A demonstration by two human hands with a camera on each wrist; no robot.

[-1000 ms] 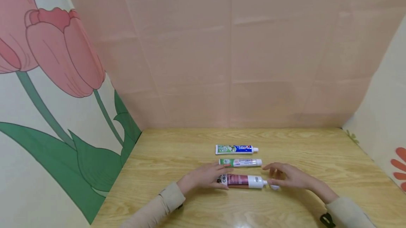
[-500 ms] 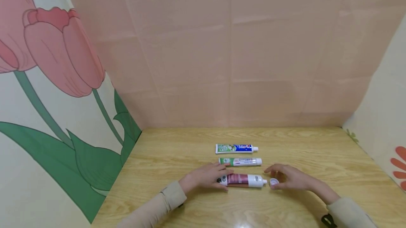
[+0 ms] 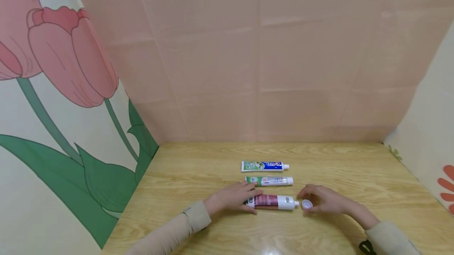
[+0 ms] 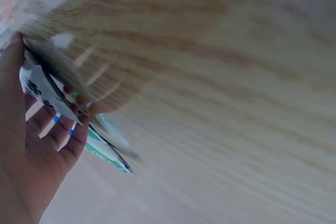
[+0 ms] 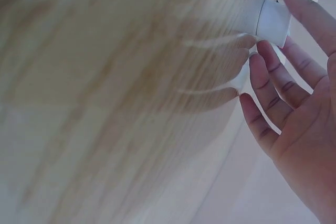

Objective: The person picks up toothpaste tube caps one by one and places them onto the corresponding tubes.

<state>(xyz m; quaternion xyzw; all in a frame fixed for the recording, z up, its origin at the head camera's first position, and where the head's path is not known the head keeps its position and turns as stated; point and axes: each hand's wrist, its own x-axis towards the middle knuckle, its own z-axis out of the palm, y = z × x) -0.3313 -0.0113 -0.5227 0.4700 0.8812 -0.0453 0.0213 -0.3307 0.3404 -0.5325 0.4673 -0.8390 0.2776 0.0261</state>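
Note:
In the head view a maroon and white toothpaste tube [image 3: 271, 201] lies on the table, its bare nozzle pointing right. My left hand [image 3: 234, 196] holds the tube's flat tail, thumb on the near side and fingers on the far side; the left wrist view shows the tail [image 4: 46, 92] between thumb and fingers. Just off the nozzle a round white cap [image 3: 307, 204] sits on the table, hollow side up. My right hand [image 3: 326, 200] is around it with fingers loosely bent and spread. The right wrist view has the cap [image 5: 274, 23] between thumb and fingertips, not pinched.
Two more toothpaste tubes lie behind, parallel to the first: a green and white one [image 3: 269, 181] and a green and blue one [image 3: 265, 166], both with white caps on. A pink sheet [image 3: 255, 58] hangs at the back of the wooden table [image 3: 198, 156].
The right fingers have opened away from the white cap and drawn slightly right, so more of the cap shows, hollow side up. The left hand stays on the maroon tube.

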